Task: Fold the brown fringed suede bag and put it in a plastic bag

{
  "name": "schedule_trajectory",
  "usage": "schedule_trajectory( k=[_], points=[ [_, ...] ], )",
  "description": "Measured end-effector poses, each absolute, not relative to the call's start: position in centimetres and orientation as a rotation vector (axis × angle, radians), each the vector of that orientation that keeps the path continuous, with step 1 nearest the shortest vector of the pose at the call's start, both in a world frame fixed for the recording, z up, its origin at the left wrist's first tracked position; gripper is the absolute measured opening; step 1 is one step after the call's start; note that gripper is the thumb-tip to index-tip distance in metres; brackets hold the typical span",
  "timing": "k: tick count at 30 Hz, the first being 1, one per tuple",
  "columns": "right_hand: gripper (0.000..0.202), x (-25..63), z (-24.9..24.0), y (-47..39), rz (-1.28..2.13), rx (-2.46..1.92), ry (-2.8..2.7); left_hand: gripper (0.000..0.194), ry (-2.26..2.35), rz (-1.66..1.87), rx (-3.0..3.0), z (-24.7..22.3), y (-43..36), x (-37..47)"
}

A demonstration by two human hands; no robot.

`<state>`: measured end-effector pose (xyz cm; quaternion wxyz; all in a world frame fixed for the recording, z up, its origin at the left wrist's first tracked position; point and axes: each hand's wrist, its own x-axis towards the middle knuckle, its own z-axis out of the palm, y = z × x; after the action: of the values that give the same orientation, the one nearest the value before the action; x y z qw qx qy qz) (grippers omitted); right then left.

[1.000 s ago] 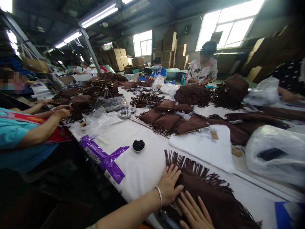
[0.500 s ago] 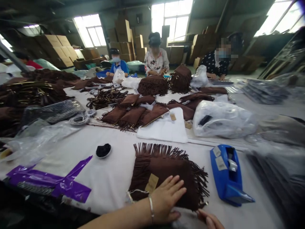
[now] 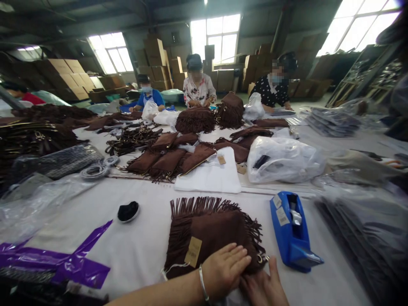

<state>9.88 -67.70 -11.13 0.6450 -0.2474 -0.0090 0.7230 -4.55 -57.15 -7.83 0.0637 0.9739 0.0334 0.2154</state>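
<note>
A dark brown fringed suede bag (image 3: 216,229) lies flat on the white table in front of me, its fringe along the far and right edges. A tan paper tag (image 3: 193,251) on a white string rests on its left part. My left hand (image 3: 225,270), with a silver bangle at the wrist, lies flat on the bag's lower right, fingers stretched out. Close against the bag's near edge is my right hand (image 3: 266,284), thumb raised apart, other fingers partly hidden below my left hand. Gold rings (image 3: 262,258) show at the bag's right corner, near the right thumb.
To the right stand a blue tape dispenser (image 3: 291,231) and dark bagged stacks (image 3: 347,242). Purple tape (image 3: 73,265) and a small black-filled dish (image 3: 128,211) lie left. Beyond are brown pouches (image 3: 167,163), a white plastic bag (image 3: 287,159) and several co-workers (image 3: 199,87).
My right hand has moved left and in against the bag's near edge, its thumb now raised. My left hand stays flat on the bag. The view has shifted, so things appear further left.
</note>
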Motion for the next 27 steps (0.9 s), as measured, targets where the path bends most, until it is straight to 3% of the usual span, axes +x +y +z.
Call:
schedule_trajectory(
  k=[2,6,9,12,14,16,18,22,27],
  points=[
    [0.056,10.0,-10.8,-65.8,1.56,-0.557,0.025,0.042,0.069,0.663,2.97,-7.9,-57.4,-4.8],
    [0.07,12.1,-10.4,-63.4,1.396,-0.714,-0.022,0.036,0.012,0.779,2.963,-9.6,-57.8,-4.8],
    [0.073,13.6,-9.7,-63.0,1.242,-0.864,-0.144,0.031,-0.041,0.672,2.948,-10.2,-57.8,-4.5],
    [0.076,13.9,-8.9,-62.9,1.068,-1.132,-0.503,0.028,-0.117,0.488,2.837,-8.4,-57.5,-5.1],
    [0.068,13.3,-8.8,-62.7,0.949,-1.322,-0.817,0.028,-0.097,0.532,2.673,-6.1,-56.9,-6.2],
    [0.059,12.2,-9.5,-62.3,0.872,-1.464,-1.105,0.029,0.112,0.695,2.495,-3.9,-55.7,-8.2],
    [0.064,11.0,-10.6,-61.8,0.742,-1.611,-1.399,0.028,0.512,0.868,2.291,-2.7,-54.0,-10.7],
    [0.072,9.0,-11.6,-61.2,0.348,-1.856,-1.807,0.027,1.258,1.001,1.7,-4.1,-49.9,-16.4],
    [0.055,9.8,-9.6,-62.8,0.617,-1.503,-1.718,0.043,1.323,0.939,1.008,-7.2,-47.6,-21.5]
  ],
)
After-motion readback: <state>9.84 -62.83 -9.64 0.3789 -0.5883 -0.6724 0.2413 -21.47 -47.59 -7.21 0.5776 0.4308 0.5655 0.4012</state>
